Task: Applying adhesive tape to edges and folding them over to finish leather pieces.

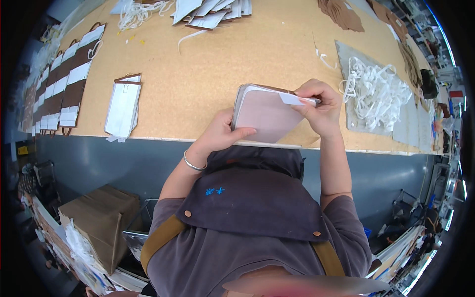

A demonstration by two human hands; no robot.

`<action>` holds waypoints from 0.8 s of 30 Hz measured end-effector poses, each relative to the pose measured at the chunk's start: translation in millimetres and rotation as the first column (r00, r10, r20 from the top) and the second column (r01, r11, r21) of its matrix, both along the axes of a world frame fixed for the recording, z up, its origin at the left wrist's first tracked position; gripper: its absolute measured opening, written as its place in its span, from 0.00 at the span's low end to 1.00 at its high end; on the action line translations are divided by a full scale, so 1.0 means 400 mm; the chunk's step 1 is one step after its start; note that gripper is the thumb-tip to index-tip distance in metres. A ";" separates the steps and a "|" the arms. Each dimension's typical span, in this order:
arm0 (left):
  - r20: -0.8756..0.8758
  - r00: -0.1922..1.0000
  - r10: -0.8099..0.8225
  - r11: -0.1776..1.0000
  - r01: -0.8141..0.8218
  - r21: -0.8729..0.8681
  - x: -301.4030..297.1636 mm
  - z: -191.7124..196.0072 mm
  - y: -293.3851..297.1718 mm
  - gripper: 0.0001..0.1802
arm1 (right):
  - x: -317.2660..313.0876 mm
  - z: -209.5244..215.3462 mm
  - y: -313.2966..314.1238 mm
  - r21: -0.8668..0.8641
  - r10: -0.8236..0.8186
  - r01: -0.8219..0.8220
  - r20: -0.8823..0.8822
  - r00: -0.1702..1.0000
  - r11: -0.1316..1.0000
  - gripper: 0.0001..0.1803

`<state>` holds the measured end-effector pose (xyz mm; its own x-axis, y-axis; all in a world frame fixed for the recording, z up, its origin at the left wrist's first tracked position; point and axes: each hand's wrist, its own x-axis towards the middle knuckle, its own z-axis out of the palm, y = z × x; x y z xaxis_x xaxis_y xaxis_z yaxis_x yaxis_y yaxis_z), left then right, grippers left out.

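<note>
Above the table's near edge I hold a flat, pale pinkish panel (269,111) with brown and dark layers showing along its far and left edges. My left hand (222,131) grips its left side, thumb on the face and fingers out of sight. At its far right corner my right hand (320,106) pinches between thumb and fingers, with a small white tab (292,99) lying there. Whether the panel is one piece or several stacked is hard to make out. To the left lies a small stack of white, brown-edged panels (122,106).
Tangled white straps (376,94) lie on a grey sheet (349,49) at the right. White and brown pieces with handles (79,74) overlap in rows at the left. More white panels (213,12) and brown pieces (341,15) lie at the far side. A brown box (101,218) stands behind left.
</note>
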<state>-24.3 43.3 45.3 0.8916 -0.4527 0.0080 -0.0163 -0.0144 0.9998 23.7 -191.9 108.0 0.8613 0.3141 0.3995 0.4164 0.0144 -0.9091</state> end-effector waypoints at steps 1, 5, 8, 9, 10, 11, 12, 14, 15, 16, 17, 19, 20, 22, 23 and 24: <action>0.027 0.999 0.032 0.998 -0.031 -0.050 0.000 0.003 0.001 0.17 | 0.000 -0.009 -0.007 0.061 0.004 0.003 -0.114 0.993 0.998 0.20; -0.095 0.984 0.149 0.957 -0.168 -0.235 0.020 0.053 -0.008 0.15 | -0.019 -0.043 0.022 0.181 0.152 -0.095 -0.331 0.931 0.979 0.26; -0.094 0.975 0.200 0.957 -0.215 -0.193 0.049 0.068 -0.017 0.13 | -0.045 -0.112 0.018 0.098 0.117 -0.075 -0.549 0.828 0.992 0.23; -0.096 0.974 0.204 0.957 -0.219 -0.191 0.048 0.063 -0.019 0.13 | -0.044 -0.115 0.019 0.100 0.121 -0.079 -0.551 0.826 0.992 0.23; -0.158 0.975 0.156 0.938 -0.196 -0.286 0.046 0.055 -0.020 0.13 | -0.043 -0.117 0.019 0.110 0.085 -0.025 -0.583 0.808 0.994 0.22; -0.214 0.972 0.101 0.908 -0.178 -0.379 0.045 0.046 -0.022 0.12 | -0.043 -0.120 0.019 0.119 0.050 0.030 -0.614 0.788 0.993 0.20; -0.216 0.971 0.100 0.908 -0.178 -0.378 0.044 0.039 -0.027 0.12 | -0.042 -0.126 0.015 0.119 0.049 0.031 -0.617 0.786 0.992 0.20; -0.232 0.958 0.171 0.939 -0.230 -0.257 0.040 0.022 -0.036 0.12 | -0.041 -0.139 0.006 0.145 0.042 0.059 -0.611 0.791 0.988 0.17; -0.233 0.958 0.167 0.939 -0.226 -0.258 0.042 0.011 -0.037 0.12 | -0.042 -0.136 0.006 0.144 0.038 0.063 -0.611 0.791 0.988 0.17; -0.226 0.955 0.190 0.949 -0.238 -0.209 0.044 0.001 -0.036 0.11 | -0.044 -0.130 0.009 0.123 0.011 0.082 -0.616 0.788 0.989 0.17; -0.217 0.953 0.212 0.956 -0.249 -0.159 0.046 -0.006 -0.037 0.11 | -0.046 -0.125 0.013 0.102 -0.017 0.102 -0.621 0.784 0.989 0.17; -0.259 0.929 0.264 0.919 -0.324 -0.224 0.038 0.006 -0.057 0.11 | -0.048 -0.123 0.016 0.089 -0.038 0.118 -0.618 0.785 0.989 0.16; -0.304 0.896 0.323 0.868 -0.409 -0.284 0.032 0.011 -0.066 0.10 | -0.050 -0.123 0.019 0.077 -0.049 0.122 -0.614 0.787 0.989 0.15; -0.247 0.899 0.362 0.877 -0.418 -0.237 0.025 -0.006 -0.069 0.10 | -0.052 -0.128 0.034 0.067 -0.104 0.179 -0.596 0.797 0.982 0.15; -0.187 0.892 0.412 0.875 -0.444 -0.191 0.023 -0.019 -0.070 0.09 | -0.054 -0.131 0.043 0.057 -0.147 0.219 -0.577 0.804 0.974 0.15; -0.185 0.898 0.400 0.881 -0.432 -0.194 0.023 -0.030 -0.074 0.09 | -0.057 -0.132 0.051 0.057 -0.158 0.231 -0.574 0.804 0.971 0.15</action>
